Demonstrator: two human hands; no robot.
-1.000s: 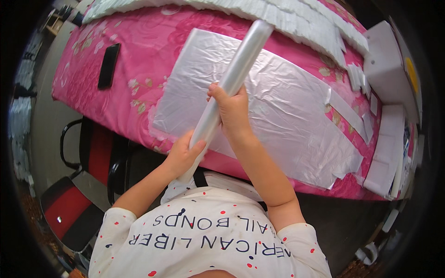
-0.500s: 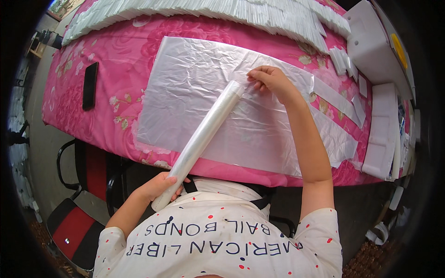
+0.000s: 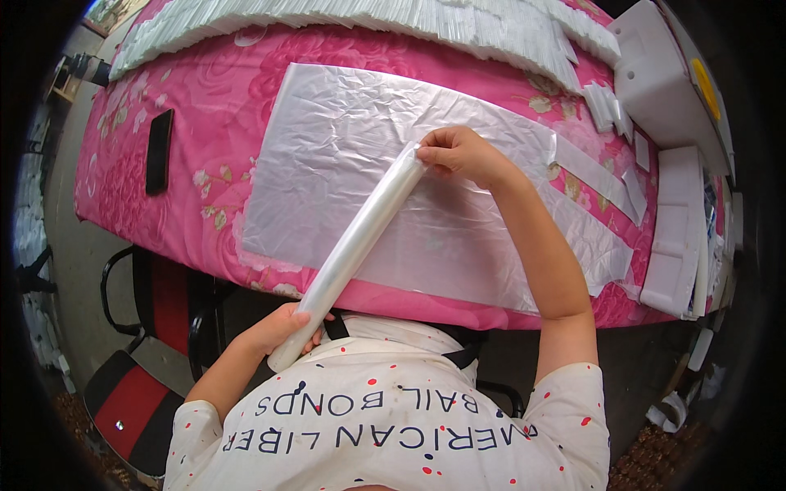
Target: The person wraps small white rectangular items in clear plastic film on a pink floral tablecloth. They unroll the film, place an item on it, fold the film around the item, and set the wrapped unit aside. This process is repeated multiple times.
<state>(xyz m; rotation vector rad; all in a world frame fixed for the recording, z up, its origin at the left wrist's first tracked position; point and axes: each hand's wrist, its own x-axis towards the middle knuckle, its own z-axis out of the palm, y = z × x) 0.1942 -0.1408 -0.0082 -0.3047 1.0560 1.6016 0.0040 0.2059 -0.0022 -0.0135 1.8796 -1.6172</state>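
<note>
A long roll of clear plastic film (image 3: 356, 241) slants up and to the right, from near my body to over the table. My left hand (image 3: 292, 330) is wrapped round its near end. At the far end, the fingers of my right hand (image 3: 454, 155) are pinched together on the film's tip; whether they hold a loose edge is too small to tell. Underneath lies a wide, wrinkled plastic sheet (image 3: 327, 123), spread flat on the pink flowered tablecloth (image 3: 213, 98).
Rows of folded white packets (image 3: 352, 18) line the far edge. A black phone (image 3: 160, 152) lies at the left, white foam boxes (image 3: 655, 61) stand at the right beside cut plastic strips (image 3: 594, 168). Red-and-black chairs (image 3: 135, 401) are at the lower left.
My right hand has moved left and slightly down onto the roll's far end, its fingers closing there. The left hand and the roll have stayed nearly still.
</note>
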